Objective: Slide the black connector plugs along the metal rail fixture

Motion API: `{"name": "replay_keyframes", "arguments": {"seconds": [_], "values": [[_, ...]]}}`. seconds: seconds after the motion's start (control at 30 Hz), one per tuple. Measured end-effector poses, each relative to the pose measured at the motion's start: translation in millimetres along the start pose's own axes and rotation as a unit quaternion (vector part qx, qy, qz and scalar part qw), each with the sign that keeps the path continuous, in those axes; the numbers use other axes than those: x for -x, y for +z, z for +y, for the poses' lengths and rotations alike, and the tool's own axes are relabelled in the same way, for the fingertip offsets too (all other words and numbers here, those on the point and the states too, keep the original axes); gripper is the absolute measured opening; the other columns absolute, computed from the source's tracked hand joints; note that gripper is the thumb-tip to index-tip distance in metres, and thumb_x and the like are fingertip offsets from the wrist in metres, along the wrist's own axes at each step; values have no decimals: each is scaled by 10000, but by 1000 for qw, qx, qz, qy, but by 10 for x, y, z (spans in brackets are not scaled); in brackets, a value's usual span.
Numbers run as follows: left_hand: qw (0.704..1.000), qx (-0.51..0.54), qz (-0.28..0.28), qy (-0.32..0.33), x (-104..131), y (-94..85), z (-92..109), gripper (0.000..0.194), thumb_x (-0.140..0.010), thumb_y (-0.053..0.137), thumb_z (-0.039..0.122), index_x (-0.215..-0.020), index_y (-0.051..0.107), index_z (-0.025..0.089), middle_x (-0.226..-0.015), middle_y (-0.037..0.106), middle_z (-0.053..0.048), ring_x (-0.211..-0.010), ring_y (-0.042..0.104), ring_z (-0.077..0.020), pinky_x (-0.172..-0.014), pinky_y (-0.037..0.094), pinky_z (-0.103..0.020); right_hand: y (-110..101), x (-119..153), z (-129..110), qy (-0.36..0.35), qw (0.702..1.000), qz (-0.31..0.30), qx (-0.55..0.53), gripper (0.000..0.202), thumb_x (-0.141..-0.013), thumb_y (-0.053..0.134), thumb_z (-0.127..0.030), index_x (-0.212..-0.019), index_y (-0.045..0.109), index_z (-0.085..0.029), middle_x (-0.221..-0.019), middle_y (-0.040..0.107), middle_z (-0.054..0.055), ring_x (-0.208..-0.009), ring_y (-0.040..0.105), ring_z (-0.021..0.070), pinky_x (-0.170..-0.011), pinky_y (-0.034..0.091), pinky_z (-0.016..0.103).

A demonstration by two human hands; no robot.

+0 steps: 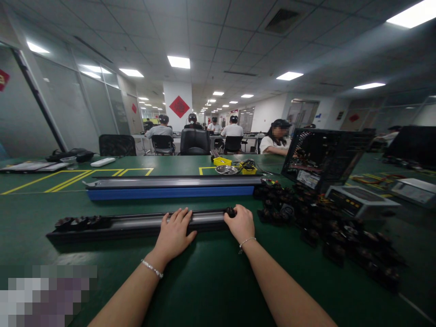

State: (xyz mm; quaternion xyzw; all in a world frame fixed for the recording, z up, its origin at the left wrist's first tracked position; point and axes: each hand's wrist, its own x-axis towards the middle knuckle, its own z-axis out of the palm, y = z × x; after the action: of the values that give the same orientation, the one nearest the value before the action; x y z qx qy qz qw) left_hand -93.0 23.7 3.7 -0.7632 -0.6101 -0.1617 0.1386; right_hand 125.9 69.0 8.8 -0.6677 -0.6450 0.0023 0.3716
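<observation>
A long black channel with a silvery strip inside (143,221) lies crosswise before me. Several small black parts (81,222) sit in its left end. My left hand (175,234) lies on the channel near its middle, fingers stretched out and touching its upper side. At the right end, my right hand (242,223) closes thumb and fingers around a small black part (231,212), whose exact kind I cannot make out. The part is at the channel's top edge, partly covered by my fingers.
Beyond the channel lie a second long rail (177,181) and a blue bar (170,193). To the right are a heap of black parts (327,227), a power supply (361,202) and an open computer case (323,154). A metal dish (226,170) stands farther back. A person (277,138) sits across the table.
</observation>
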Motion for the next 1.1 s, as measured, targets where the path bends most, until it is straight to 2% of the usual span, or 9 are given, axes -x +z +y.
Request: {"name": "replay_keyframes", "arguments": {"seconds": [0.4, 0.8, 1.0, 1.1], "values": [[1000, -2, -5, -2, -4, -21, 12, 548, -774, 450, 430, -1285, 422, 233, -1362, 434, -71, -1263, 350, -265, -1039, 196, -516, 10, -20, 52, 23, 1000, 3, -2, 114, -682, 527, -297, -720, 541, -190, -907, 587, 85, -903, 522, 225, -790, 372, 293], [1000, 0, -8, -5, -8, -29, 10, 545, -773, 453, 431, -1284, 424, 245, -1361, 436, -68, -1266, 347, -264, -1045, 195, -512, -16, -44, 108, 43, 999, 10, -8, 101, -678, 528, -295, -698, 523, -196, -878, 594, 89, -832, 549, 209, -720, 382, 274], [1000, 1, -4, 0, -4, -10, 0, 544, -780, 441, 430, -1287, 422, 235, -1365, 431, -68, -1263, 349, -261, -1045, 186, -512, -103, -18, 71, 98, 994, -43, -17, 141, -697, 509, -345, -748, 534, -216, -766, 614, 36, -738, 574, 193, -604, 359, 264], [1000, 0, -3, 0, -4, -5, -4, 543, -781, 439, 431, -1286, 421, 233, -1365, 431, -66, -1263, 347, -261, -1044, 181, -514, -114, -26, 71, 112, 992, -49, -15, 157, -693, 516, -352, -769, 541, -218, -777, 624, 37, -745, 583, 196, -581, 346, 262]]}}
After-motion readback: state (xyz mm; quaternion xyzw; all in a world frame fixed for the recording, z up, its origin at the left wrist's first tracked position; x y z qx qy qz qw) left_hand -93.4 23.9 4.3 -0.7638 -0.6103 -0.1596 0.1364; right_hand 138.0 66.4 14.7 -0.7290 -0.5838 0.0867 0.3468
